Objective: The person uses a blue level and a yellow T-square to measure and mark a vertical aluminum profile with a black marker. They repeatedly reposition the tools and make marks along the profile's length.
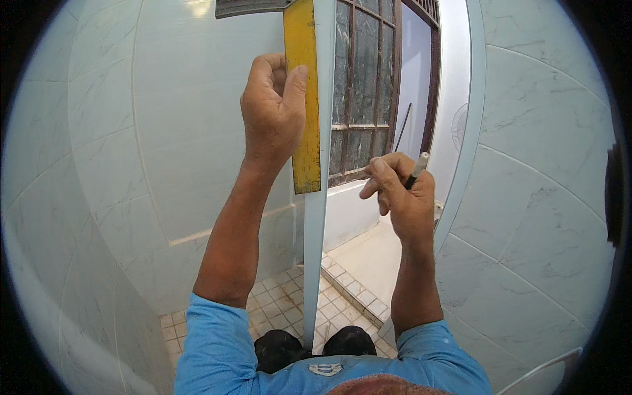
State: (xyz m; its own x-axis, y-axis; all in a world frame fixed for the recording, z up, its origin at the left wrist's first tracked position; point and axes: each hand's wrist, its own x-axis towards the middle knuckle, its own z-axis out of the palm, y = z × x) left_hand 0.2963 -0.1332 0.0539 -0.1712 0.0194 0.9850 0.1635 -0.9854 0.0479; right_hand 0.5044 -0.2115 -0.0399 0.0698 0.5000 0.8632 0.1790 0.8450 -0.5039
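My left hand (273, 108) is closed on a yellow try square (305, 131), its thumb pressed on the yellow arm. That arm stands upright along the edge of a pale blue door (314, 263), and the square's grey arm (247, 7) reaches left at the top of the view. To the right and lower, my right hand (405, 191) is closed round a pen (416, 170) with a dark barrel and a whitish end, which pokes up between thumb and forefinger. The pen's other end is hidden by the hand. My right hand is apart from the door.
Pale marbled tiles cover the wall (546, 164) on the right and the wall (99, 164) on the left. Past the doorway are a brown-framed window (364, 85) and a tiled step (355, 289). Small square tiles make up the floor (273, 299) below.
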